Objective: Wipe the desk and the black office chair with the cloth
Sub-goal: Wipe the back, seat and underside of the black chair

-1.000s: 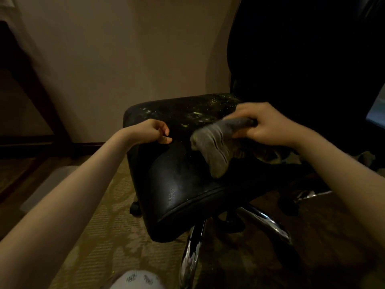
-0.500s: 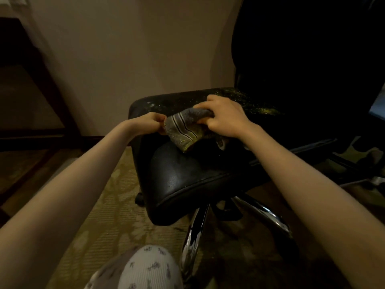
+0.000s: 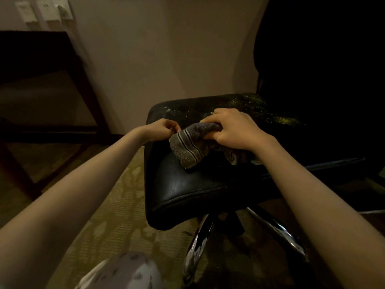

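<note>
Only the head view here, so it all comes from that one.

The cloth (image 3: 191,147) is bunched up on the seat of the black office chair (image 3: 187,184), a bit left of the seat's middle. It's a grey, nubby terry sort of fabric, with a band of thin dark and pale stripes across the loose end. That end is flopped forward onto the seat, and another flap is trailed out under the right wrist.

The bunched top is gripped by the right hand (image 3: 235,130), fingers curled tight over it and thumb tucked underneath. The left hand (image 3: 160,130) is held at the seat's left edge with its fingers curled in, tips right at the cloth's upper left corner. Whether that corner is actually pinched can't be made out.

The seat is padded, rounded at the corners, and covered in smooth black leather-like stuff with a dull sheen at the front. Yellowish specks (image 3: 260,109) are scattered over the back part. The backrest is lost in shadow.

Shiny chrome legs (image 3: 195,247) are splayed out underneath, on a ribbed, patterned carpet (image 3: 116,215). A dark wooden desk (image 3: 41,51) is seen at the left, against a plain wall (image 3: 166,59).
</note>
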Motion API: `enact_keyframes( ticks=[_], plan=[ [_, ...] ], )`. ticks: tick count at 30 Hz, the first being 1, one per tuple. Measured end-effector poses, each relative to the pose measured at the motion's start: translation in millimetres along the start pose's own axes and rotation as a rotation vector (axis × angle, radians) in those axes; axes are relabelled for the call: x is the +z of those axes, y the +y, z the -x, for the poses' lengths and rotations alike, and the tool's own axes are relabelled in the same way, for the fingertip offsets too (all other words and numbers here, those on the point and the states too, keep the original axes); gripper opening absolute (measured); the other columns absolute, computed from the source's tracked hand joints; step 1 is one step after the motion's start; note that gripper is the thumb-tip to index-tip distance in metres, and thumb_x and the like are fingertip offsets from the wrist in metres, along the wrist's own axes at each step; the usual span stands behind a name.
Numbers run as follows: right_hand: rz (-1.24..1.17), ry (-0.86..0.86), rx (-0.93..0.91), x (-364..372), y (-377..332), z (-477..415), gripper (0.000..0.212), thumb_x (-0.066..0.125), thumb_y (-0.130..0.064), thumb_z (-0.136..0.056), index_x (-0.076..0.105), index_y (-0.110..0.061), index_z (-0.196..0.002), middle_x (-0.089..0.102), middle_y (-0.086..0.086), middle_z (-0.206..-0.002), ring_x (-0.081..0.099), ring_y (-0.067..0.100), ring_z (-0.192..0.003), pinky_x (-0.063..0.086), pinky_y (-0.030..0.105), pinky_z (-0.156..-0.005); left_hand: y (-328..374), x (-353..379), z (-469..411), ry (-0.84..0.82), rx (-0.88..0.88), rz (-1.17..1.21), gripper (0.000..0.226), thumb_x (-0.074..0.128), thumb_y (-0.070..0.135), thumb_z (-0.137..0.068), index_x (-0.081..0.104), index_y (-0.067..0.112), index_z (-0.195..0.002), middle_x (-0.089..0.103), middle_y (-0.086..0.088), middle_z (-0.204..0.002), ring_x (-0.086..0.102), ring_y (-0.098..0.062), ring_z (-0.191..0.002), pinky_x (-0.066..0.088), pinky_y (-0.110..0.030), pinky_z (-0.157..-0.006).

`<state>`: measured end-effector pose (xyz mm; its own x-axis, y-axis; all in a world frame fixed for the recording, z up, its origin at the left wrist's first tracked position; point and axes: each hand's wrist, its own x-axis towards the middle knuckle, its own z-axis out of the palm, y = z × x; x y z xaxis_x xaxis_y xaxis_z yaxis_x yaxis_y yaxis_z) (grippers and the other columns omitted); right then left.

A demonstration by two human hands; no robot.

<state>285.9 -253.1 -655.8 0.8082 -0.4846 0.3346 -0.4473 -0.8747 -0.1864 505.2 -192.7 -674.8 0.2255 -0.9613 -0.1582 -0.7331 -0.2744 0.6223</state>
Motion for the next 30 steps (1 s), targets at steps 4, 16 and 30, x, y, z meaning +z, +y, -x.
enact_keyframes(
  ticks=[4, 16, 30],
  plan=[
    [0.043, -0.025, -0.091, -12, -7, -21, 0.03, 0.056, -0.037, -0.089, 0.06, -0.042, -0.118, 0.046, -0.011, -0.093, 0.049, 0.012, -0.091, 0.034, 0.027, -0.072, 0, 1, 4, 0.031, -0.02, 0.024, 0.025, 0.061, 0.011, -0.089, 0.059, -0.003, -0.109, 0.058, -0.012, -0.097, 0.053, -0.02, -0.09, 0.045, -0.038, -0.083],
    [0.02, -0.12, 0.188, 20, -15, -55, 0.03, 0.056, -0.026, -0.085, 0.062, -0.029, -0.114, 0.056, -0.001, -0.11, 0.053, 0.023, -0.104, 0.04, 0.029, -0.075, 4, -6, -4, -0.052, -0.01, 0.002, 0.019, 0.059, -0.001, -0.085, 0.058, 0.015, -0.076, 0.054, 0.005, -0.076, 0.054, -0.013, -0.078, 0.045, -0.013, -0.063],
    [0.07, 0.067, 0.458, -2, -65, -16, 0.044, 0.055, -0.008, -0.082, 0.059, -0.023, -0.123, 0.044, -0.004, -0.099, 0.048, 0.022, -0.105, 0.038, 0.034, -0.086, -27, -13, -5, -0.079, 0.195, 0.043, 0.027, 0.054, 0.015, -0.093, 0.054, 0.011, -0.119, 0.057, -0.007, -0.114, 0.052, -0.024, -0.109, 0.038, -0.03, -0.091]
  ],
)
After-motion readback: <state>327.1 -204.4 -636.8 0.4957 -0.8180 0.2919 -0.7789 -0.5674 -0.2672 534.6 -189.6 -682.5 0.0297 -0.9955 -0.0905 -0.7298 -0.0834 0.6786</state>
